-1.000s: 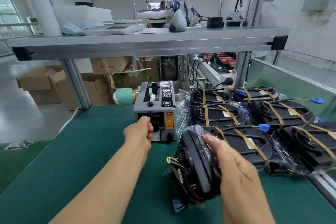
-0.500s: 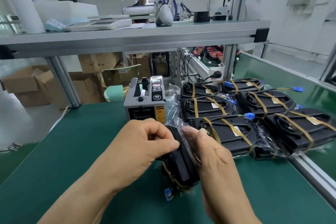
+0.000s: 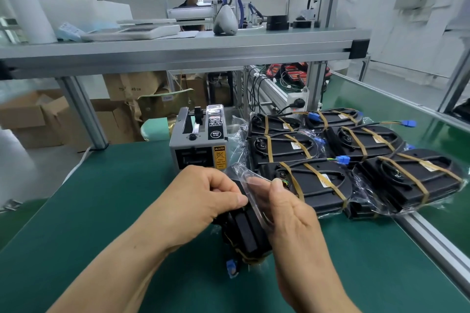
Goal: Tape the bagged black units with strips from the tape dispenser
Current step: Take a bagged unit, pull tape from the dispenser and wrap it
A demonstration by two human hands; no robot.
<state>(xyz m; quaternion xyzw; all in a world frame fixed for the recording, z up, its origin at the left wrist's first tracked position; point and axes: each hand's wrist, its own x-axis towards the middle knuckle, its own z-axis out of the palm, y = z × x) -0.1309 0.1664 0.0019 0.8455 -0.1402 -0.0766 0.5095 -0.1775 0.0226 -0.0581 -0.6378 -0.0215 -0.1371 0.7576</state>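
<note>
Seven black plastic units in clear bags are in view. Six taped units [image 3: 318,185] lie flat on the green bench mat [image 3: 101,211] in three rows of two, to the right of the one grey boxy tape dispenser [image 3: 198,150], and each is crossed by amber tape bands. The nearest row lies just beside the hands. The seventh, the held black unit [image 3: 245,234], stands on edge on the mat in front of the dispenser, between the two hands, with a small blue connector [image 3: 231,266] hanging at its lower left. The left hand [image 3: 203,198] is curled tight, with the thumb and forefinger pinched together at the top edge of the held black unit. Whether a tape strip lies between them cannot be told. The right hand [image 3: 287,213] grips the same unit from the right. Its thumb presses down the loose clear bag flap [image 3: 250,180] on the upper side, and its other fingers are hidden behind the unit. On the grey metal shelf [image 3: 178,51] above the bench sits one white desk scale [image 3: 132,32].
</note>
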